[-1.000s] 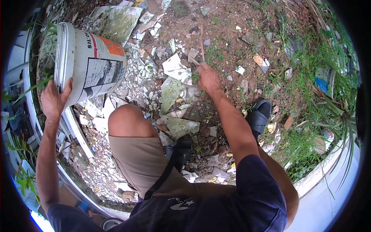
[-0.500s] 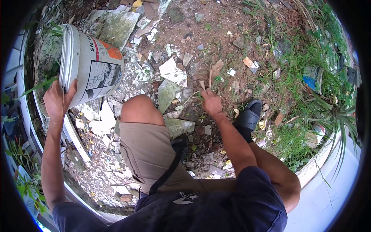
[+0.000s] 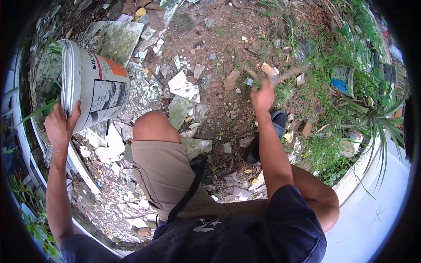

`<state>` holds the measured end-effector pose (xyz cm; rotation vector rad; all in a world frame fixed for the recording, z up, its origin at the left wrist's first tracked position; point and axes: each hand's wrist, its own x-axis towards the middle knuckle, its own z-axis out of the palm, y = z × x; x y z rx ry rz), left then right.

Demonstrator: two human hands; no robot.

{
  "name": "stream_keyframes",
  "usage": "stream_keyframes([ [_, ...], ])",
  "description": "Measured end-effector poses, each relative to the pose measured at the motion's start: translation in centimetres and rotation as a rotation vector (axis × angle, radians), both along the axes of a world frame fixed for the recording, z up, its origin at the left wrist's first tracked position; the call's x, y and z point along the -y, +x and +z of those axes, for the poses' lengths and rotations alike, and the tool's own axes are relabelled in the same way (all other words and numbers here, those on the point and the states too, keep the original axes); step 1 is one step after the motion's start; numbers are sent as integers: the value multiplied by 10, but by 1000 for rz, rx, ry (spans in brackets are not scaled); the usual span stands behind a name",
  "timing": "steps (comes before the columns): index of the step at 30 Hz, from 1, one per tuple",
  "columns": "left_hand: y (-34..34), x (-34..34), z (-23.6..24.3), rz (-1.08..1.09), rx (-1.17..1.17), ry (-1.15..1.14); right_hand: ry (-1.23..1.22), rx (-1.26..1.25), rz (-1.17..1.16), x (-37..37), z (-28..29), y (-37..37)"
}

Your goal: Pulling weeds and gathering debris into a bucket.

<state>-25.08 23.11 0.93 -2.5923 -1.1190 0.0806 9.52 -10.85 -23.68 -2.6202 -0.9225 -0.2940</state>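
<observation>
My left hand (image 3: pixel 61 122) grips the rim of a white plastic bucket (image 3: pixel 105 85) with an orange label, lying tilted toward its side at the left. My right hand (image 3: pixel 263 94), over bare soil to the right of centre, has its fingers closed round some dry sticks or stalks and green bits (image 3: pixel 290 73), blurred by motion. Pale broken shards (image 3: pixel 184 85) and rubble lie between my hands. My bent left knee (image 3: pixel 153 127) is in the middle, and my right foot in a black sandal (image 3: pixel 276 125) is beneath my right arm.
A large mossy slab (image 3: pixel 112 39) lies at the upper left, a long white strip (image 3: pixel 87 175) at the left. Grass (image 3: pixel 324 149), a spiky plant (image 3: pixel 377 114), an old container with blue (image 3: pixel 344 83) and a white wall edge (image 3: pixel 372 193) are on the right. Soil and stones (image 3: pixel 215 44) stretch ahead.
My right hand has moved right and is raised further from my body, with the sticks now at a different angle. My left hand still holds the bucket.
</observation>
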Motion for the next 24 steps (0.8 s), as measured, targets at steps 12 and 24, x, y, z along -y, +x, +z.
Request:
stream_keyframes([
  [12,-4,1,3,-30,18,30,-492,-456,639,-34,-30,-23],
  [24,3,5,1,-50,48,41,-333,-651,359,-64,-23,-95],
])
